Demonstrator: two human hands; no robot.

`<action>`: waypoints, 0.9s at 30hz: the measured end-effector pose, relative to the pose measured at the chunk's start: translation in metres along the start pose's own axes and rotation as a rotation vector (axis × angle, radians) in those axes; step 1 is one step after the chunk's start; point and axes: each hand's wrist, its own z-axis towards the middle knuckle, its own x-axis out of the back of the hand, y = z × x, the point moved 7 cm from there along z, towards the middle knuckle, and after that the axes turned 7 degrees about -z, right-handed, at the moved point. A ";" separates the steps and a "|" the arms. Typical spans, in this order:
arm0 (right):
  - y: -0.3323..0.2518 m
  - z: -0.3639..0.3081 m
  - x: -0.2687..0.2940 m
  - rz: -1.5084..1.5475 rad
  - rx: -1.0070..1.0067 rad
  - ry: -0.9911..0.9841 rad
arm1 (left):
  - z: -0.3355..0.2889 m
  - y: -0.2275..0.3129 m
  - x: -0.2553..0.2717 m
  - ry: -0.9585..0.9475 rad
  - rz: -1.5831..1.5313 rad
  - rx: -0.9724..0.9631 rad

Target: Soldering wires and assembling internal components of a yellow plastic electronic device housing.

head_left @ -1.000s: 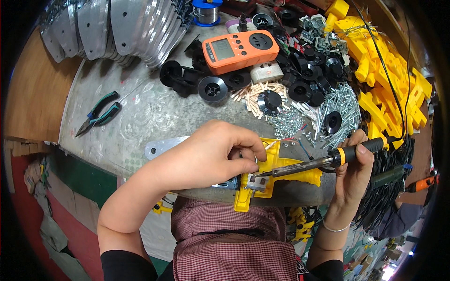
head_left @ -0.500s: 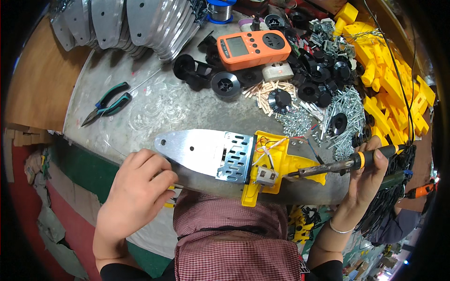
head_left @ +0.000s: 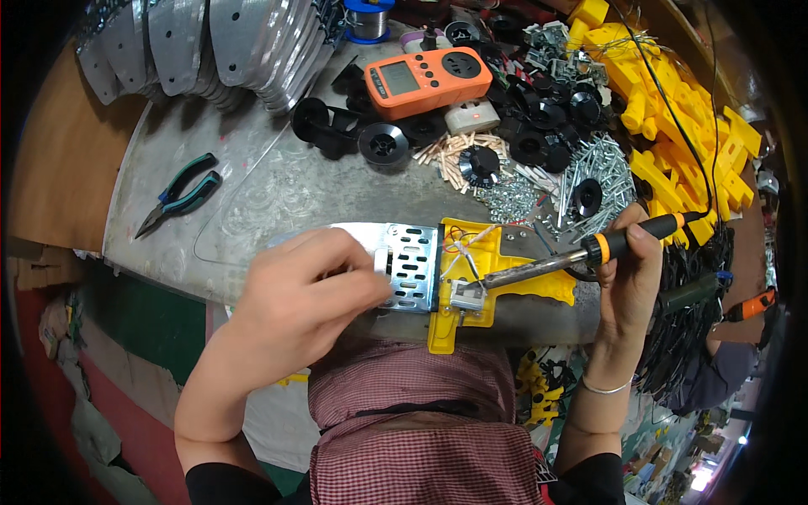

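Under soft light, the fisheye edges bend into black, the left hand [head_left: 307, 290] blurred.

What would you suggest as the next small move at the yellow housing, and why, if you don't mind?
I would probably bring the left hand toward the small metal block: the right hand holds the soldering iron with its tip seemingly at that block, while the left fingers are apart from it, near the perforated plate.
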 end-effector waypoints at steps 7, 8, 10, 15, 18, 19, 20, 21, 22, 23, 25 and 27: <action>0.002 0.000 -0.002 -0.019 -0.048 0.021 | 0.027 -0.005 -0.022 -0.010 0.049 -0.044; 0.002 0.002 -0.003 -0.010 -0.031 0.012 | 0.028 -0.005 -0.022 -0.011 0.051 -0.044; 0.003 0.005 -0.003 0.000 -0.014 -0.006 | 0.031 -0.005 -0.023 -0.020 0.050 -0.039; 0.005 0.007 -0.002 0.001 -0.025 -0.046 | 0.031 -0.007 -0.024 -0.024 0.030 -0.044; 0.006 0.008 -0.002 0.000 -0.028 -0.026 | 0.032 -0.008 -0.025 -0.037 0.027 -0.046; 0.008 0.008 -0.002 0.001 -0.050 -0.020 | 0.033 -0.009 -0.025 -0.048 0.028 -0.044; 0.008 0.008 -0.002 0.001 -0.049 -0.021 | 0.034 -0.009 -0.025 -0.048 0.029 -0.045; 0.009 0.008 -0.003 0.001 -0.046 -0.022 | 0.033 -0.009 -0.025 -0.060 0.027 -0.040; 0.009 0.008 -0.003 0.000 -0.043 -0.023 | 0.033 -0.009 -0.026 -0.072 0.024 -0.036; 0.009 0.008 -0.003 0.000 -0.045 -0.024 | 0.033 -0.009 -0.026 -0.072 0.024 -0.034; 0.009 0.009 -0.003 -0.011 -0.034 -0.033 | 0.033 -0.009 -0.026 -0.072 0.027 -0.039; 0.010 0.010 -0.002 -0.003 -0.036 -0.032 | 0.033 -0.010 -0.028 -0.071 0.025 -0.043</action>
